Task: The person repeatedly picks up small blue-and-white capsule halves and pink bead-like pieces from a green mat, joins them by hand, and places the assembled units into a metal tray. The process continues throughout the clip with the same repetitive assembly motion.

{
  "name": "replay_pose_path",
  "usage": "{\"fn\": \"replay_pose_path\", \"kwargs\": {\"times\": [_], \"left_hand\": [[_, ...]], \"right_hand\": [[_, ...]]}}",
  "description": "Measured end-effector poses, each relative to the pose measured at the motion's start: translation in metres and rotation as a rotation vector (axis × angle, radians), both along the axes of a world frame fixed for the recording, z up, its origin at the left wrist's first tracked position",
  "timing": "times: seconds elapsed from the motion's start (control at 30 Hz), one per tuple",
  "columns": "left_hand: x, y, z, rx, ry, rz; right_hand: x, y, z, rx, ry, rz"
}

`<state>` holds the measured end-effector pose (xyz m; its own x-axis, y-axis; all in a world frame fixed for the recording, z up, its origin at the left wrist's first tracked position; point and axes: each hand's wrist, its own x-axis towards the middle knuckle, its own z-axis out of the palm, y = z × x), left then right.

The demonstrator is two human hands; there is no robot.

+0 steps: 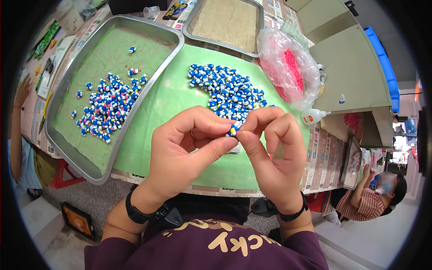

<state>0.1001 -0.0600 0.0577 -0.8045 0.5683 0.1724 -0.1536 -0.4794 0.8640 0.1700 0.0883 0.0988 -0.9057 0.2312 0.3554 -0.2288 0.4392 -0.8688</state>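
Between the fingertips of both hands is a small blue and white figurine [233, 129] with a yellow spot. My left hand [177, 150] pinches it between thumb and forefinger. From the other side, the thumb and forefinger of my right hand [280, 155] close on its right edge; whether they also hold a tiny part is hidden. Just beyond my hands, a heap of similar blue and white figurines [225, 87] lies on a green sheet [166, 96]. A small white object [235, 149] shows partly below my fingertips.
At left, a metal tray [135, 38] holds many figurines with pink spots. Another metal tray [225, 22] lies at the back. A clear bag of pink pieces [293, 72] and a white glue bottle [314, 116] are at right, beside a cabinet [346, 58]. Other people sit at both sides.
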Motion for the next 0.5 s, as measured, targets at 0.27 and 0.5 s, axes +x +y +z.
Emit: {"fn": "replay_pose_path", "kwargs": {"times": [0.27,0.5], "left_hand": [[0.001,-0.005,0.003,-0.122,0.178,0.009],[-0.029,-0.051,-0.001,-0.459,0.529,0.473]], "right_hand": [[0.005,0.017,-0.003,-0.095,-0.104,0.121],[0.036,0.088,0.002,0.065,-0.144,-0.194]]}}
